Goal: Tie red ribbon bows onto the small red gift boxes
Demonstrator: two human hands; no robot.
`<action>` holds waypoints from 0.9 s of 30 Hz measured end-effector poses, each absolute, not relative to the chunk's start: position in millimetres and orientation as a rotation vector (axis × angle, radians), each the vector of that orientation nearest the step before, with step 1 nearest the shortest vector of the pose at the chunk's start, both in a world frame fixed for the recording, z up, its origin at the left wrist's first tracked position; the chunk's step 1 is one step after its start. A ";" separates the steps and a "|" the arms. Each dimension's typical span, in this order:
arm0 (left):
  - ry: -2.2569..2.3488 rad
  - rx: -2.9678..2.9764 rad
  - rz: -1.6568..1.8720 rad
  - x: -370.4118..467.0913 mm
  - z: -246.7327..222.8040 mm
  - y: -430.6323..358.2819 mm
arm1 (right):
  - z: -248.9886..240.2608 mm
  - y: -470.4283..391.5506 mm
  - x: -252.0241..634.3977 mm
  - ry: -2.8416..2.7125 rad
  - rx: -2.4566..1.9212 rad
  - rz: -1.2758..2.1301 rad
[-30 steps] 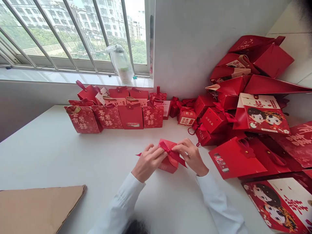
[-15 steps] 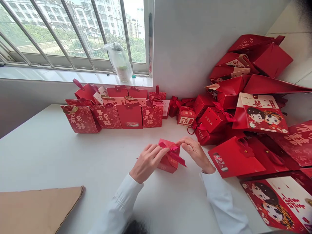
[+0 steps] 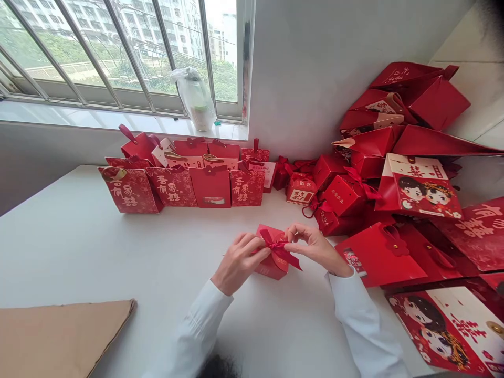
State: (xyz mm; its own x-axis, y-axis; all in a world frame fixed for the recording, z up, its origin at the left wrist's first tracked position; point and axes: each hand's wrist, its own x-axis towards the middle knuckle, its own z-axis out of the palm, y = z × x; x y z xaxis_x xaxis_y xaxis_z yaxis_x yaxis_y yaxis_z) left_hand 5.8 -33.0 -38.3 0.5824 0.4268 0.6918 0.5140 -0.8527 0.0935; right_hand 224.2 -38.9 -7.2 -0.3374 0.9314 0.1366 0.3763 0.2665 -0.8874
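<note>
A small red gift box (image 3: 271, 269) sits on the white table in front of me, with a dark pink ribbon (image 3: 290, 258) tied in a bow on its top. My left hand (image 3: 241, 260) reaches in from the left, thumb and fingers pinched on the bow's left loop. From the right, my right hand (image 3: 314, 247) pinches the bow's right loop between thumb and fingertips. One ribbon tail hangs over the box's right side. The fingers partly cover the bow's two loops.
Red gift bags (image 3: 210, 189) stand in rows along the wall at the back left. A heap of red boxes (image 3: 342, 195) and bags fills the right side. A cardboard sheet (image 3: 59, 336) lies at the lower left. A bagged cup (image 3: 199, 107) stands on the windowsill.
My right hand has closed from a loose, spread pose above the box into a pinch on the bow's right loop. The left hand stays on the bow; the box has hardly moved.
</note>
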 end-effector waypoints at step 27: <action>-1.506 -2.809 -1.585 35.1 -28.0 -41.1 | 3.1 -32.7 222.6 -1.785 -1.359 1.421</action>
